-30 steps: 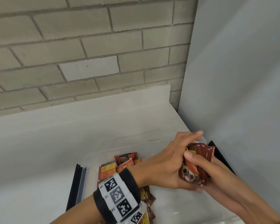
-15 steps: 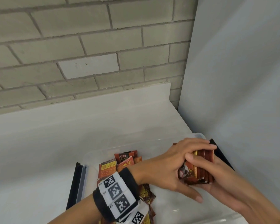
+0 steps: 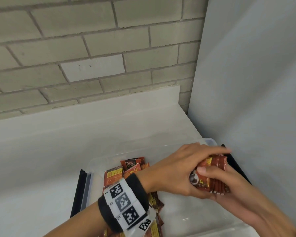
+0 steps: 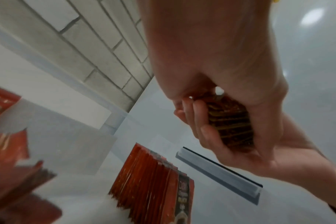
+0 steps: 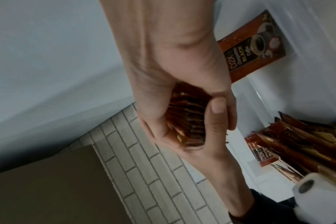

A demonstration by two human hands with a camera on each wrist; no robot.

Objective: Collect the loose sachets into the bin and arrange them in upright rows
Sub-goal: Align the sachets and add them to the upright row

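A stack of red-brown coffee sachets [image 3: 214, 175] is clasped between both hands above the right end of the clear plastic bin [image 3: 210, 141]. My left hand [image 3: 176, 171] wraps over the stack from the left, its fingers across the top edge. My right hand [image 3: 229, 182] cups it from below and behind, thumb pressed on the front face. The same stack [image 4: 230, 125] shows between the palms in the left wrist view and again [image 5: 188, 121] in the right wrist view. More sachets [image 3: 126, 170] lie and lean at the bin's left end. A row of upright sachets [image 4: 152, 178] stands in the bin.
The bin sits on a white counter [image 3: 58, 151] against a brick wall [image 3: 92, 48]. A grey panel [image 3: 255, 82] rises close on the right. Black clips [image 3: 79, 192] flank the bin's ends. One sachet [image 5: 255, 48] lies flat in the bin. A white paper roll [image 5: 309, 189] is nearby.
Both hands have shifted the stack slightly right and down towards the bin's right end. The left fingers have stretched further over its top edge.
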